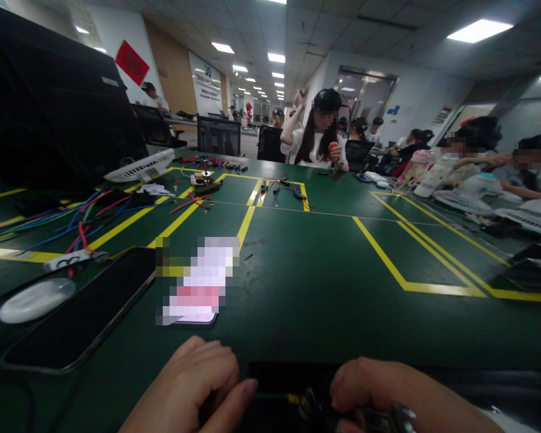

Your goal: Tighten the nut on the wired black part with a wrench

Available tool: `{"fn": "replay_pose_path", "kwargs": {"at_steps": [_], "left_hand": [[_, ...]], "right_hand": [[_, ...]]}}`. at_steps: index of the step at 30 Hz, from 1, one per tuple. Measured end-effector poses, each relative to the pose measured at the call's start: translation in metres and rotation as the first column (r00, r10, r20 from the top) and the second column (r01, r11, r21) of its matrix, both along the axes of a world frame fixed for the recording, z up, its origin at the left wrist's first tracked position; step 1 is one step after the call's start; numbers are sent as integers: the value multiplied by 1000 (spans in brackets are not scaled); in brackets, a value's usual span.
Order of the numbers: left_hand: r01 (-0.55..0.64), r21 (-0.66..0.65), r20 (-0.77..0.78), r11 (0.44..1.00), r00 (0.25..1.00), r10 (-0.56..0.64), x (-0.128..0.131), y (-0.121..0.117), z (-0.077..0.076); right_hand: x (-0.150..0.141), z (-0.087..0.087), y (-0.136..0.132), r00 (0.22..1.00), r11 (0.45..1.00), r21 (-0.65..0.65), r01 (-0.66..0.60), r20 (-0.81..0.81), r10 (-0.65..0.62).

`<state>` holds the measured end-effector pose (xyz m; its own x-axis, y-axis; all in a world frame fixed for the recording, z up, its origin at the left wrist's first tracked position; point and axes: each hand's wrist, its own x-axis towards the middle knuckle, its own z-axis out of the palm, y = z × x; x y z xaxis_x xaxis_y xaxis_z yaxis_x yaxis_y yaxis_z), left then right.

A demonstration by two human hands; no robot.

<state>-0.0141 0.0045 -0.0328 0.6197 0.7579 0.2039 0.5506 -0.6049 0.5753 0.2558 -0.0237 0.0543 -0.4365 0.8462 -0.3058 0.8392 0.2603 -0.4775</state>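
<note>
Pale wall (417,99) (bright ceiling light (480,30))

Left hand (198,379) and right hand (374,385) by the table's (306,300) near edge: both totally bare — right forearm (442,400) looks bare too, pretty dim though.

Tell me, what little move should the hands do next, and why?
Maybe nudge the left hand slightly toward the right hand, lining up the yellow end of the green wire with the metal tool there. That end points that way, but blur hides whether they touch.
</note>
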Motion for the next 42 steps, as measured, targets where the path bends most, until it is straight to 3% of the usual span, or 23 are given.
{"fn": "replay_pose_path", "kwargs": {"at_steps": [9, 12, 15, 18, 23, 27, 33, 42], "left_hand": [[4, -10, 11, 1000, 1000, -4, -1, -1, 1], [2, -16, 0, 1000, 1000, -2, -1, -1, 2], [-4, -1, 23, 1000, 1000, 4, 0, 0, 2], [-4, 3, 28, 1000, 1000, 4, 1, 0, 1], [-11, 7, 37, 1000, 999, 11, 1, 0, 2], [-20, -5, 19, 1000, 1000, 20, 1, -2, 4], [-6, 3, 41, 1000, 999, 6, 1, 0, 3], [8, -17, 9, 1000, 1000, -7, -2, 0, 1]], "right_hand": [[2, -2, -1, 991, 960, 271, -66, -98, 95], [2, -1, 0, 987, 968, 223, -113, -90, 136], [0, 0, 4, 990, 984, 162, -78, -102, 96], [-6, 6, 9, 991, 987, 163, -13, -132, 35], [-12, 21, 16, 983, 986, 162, -34, -174, 63], [-3, 22, 16, 976, 985, 156, -79, -189, 108], [13, 16, 17, 937, 947, 222, -231, -210, 277], [8, 27, 33, 896, 916, 177, -361, -207, 393]]}}
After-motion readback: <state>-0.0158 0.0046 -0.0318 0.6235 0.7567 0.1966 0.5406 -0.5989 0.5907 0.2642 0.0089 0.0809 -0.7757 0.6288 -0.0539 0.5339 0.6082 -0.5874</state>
